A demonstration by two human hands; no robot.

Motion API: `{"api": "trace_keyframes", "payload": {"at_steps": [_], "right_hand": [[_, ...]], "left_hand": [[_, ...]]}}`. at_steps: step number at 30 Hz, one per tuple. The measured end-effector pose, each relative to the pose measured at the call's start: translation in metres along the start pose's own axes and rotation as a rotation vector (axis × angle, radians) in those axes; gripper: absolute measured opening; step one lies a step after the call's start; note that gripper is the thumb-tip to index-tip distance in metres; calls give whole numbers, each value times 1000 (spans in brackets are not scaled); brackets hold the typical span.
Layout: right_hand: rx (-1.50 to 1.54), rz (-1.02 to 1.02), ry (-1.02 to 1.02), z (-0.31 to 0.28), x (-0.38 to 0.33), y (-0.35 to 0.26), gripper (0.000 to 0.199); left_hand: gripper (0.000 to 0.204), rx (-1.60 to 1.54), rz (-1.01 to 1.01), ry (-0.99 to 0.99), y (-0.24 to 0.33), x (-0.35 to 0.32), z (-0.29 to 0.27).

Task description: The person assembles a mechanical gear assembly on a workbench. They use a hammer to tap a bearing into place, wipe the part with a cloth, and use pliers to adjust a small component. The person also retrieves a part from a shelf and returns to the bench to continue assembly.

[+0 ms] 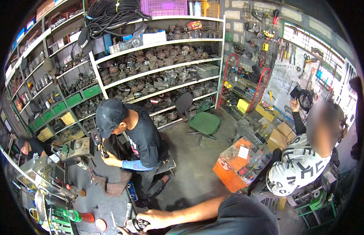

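Near the lower edge, my right hand point(155, 220) is closed around a round metal part with gear-like teeth point(134, 225). A small piece of my left hand point(124, 231) shows beside this part, cut off by the picture's edge. Its fingers look bent, but what they grip is hidden. A thin light metal rod point(113, 219) points up from beside the left hand. Just beyond the toothed part is a grey metal cylinder point(129, 210). Left of these, a round red-rimmed lid point(101, 224) and a green-and-red bottle point(81, 216) rest on the dark workbench point(105, 204).
Across the bench a person in a dark cap point(111, 117) handles a small dark part. Another person in a patterned white shirt point(299, 166) raises a black cable coil at right, beside an orange cabinet point(229, 168). A green chair point(204, 122) stands before shelves of metal parts point(158, 81).
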State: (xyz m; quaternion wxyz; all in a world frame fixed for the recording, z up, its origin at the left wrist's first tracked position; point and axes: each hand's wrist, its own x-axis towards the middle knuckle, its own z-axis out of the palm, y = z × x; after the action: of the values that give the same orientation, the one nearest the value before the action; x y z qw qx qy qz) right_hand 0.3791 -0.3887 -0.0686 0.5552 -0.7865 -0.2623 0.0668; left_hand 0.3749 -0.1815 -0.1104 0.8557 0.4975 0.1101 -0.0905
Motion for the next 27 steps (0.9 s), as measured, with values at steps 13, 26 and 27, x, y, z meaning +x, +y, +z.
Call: {"api": "trace_keyframes", "payload": {"at_steps": [13,26,27], "right_hand": [[-108,123,65,-101,-66,85,72],[-92,189,272,-349,-152,167,68],[-48,262,247,-369,-163,160,67]], "left_hand": [[39,223,146,-94,-78,24,120],[37,-334,-410,-140,-159,141,361],[35,-337,-426,-156,-161,143,374]]}}
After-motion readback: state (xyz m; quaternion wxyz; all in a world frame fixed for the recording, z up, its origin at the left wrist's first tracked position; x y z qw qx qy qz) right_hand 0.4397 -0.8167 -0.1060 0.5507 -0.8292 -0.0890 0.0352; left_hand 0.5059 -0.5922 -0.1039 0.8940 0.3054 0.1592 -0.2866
